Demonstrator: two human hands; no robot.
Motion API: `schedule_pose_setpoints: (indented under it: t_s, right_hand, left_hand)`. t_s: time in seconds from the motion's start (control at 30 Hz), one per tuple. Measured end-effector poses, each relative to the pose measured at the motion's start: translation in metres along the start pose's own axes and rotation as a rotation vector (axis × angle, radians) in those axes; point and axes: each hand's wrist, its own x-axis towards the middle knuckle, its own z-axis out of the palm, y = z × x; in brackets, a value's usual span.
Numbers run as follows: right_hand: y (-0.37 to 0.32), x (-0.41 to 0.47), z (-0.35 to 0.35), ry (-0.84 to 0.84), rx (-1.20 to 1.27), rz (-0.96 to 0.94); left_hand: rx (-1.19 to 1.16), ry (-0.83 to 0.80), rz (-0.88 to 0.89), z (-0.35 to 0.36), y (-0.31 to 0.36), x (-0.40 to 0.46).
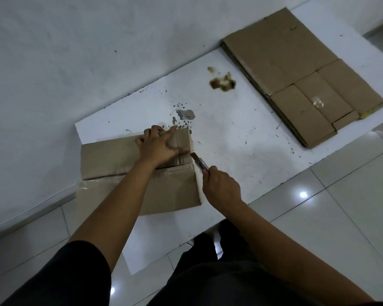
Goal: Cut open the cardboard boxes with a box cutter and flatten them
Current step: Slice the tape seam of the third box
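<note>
Pressing brown taped box [139,171], left hand [159,144] fingers spread | right hand [221,186] gripping cutter [200,163], blade seemingly at edge

Stained white sheet [241,133] on tiled floor [341,217]

Your left hand [158,145] lies palm down with fingers spread and fairly straight, thumb stretched out to the right, pressing flat. That arm reaches forward nearly straight, its dark sleeve ending above the elbow. Your right hand [222,187] is curled into a fist-like grip, knuckles up, just right of and nearer to you than the left. The right forearm runs back, bare, toward your body.
</note>
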Motion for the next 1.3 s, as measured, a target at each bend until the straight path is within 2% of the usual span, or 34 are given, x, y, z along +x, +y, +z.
schedule_pose_setpoints:
  t_s: [0.17,0.27,0.6,0.9,1.1,1.2,1.3]
  right_hand:
    - [-0.011,-0.001,-0.010,-0.024,-0.144,0.004]
    - [-0.022,-0.002,-0.015,-0.054,-0.220,-0.013]
    - [-0.037,-0.011,-0.019,-0.104,-0.255,0.059]
    - [-0.036,-0.025,-0.023,-0.147,-0.280,0.068]
    - [-0.028,-0.033,-0.019,-0.120,-0.244,0.081]
    - [-0.021,-0.034,-0.010,-0.115,-0.175,0.103]
    - [-0.018,-0.030,-0.005,-0.109,-0.098,0.134]
  left_hand:
    - [0.031,-0.002,0.004,0.005,-0.002,0.002]
    - [-0.025,-0.027,0.006,0.008,-0.005,0.005]
    - [-0.091,-0.054,0.016,0.016,-0.010,0.014]
    - [-0.008,-0.107,0.030,0.007,-0.009,0.012]
    - [0.133,-0.315,0.169,-0.015,-0.016,0.013]
    - [0.204,-0.320,0.242,-0.019,-0.017,0.013]
    - [0.152,-0.281,0.321,-0.020,-0.023,0.009]
